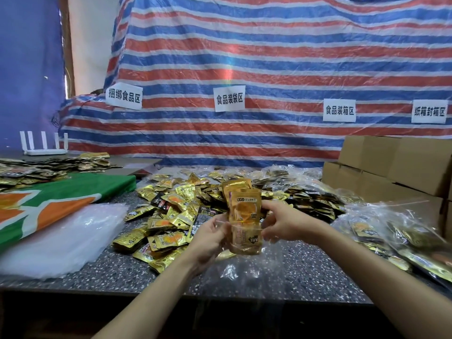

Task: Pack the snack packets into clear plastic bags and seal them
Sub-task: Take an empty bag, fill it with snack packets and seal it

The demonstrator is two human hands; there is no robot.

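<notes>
A small stack of gold snack packets (242, 206) stands upright above the speckled table (305, 270), its lower half inside a clear plastic bag (244, 263) that hangs down below. My left hand (208, 238) grips the bag's left side by its mouth. My right hand (285, 222) pinches the right edge of the bag and the packets. Behind them lies a big loose heap of gold and black snack packets (176, 216).
A stack of empty clear bags (63, 238) lies at the left beside a green and orange cloth (56, 199). Filled clear bags (396, 236) pile up at the right. Cardboard boxes (391, 167) stand back right. A striped tarp (269, 69) hangs behind.
</notes>
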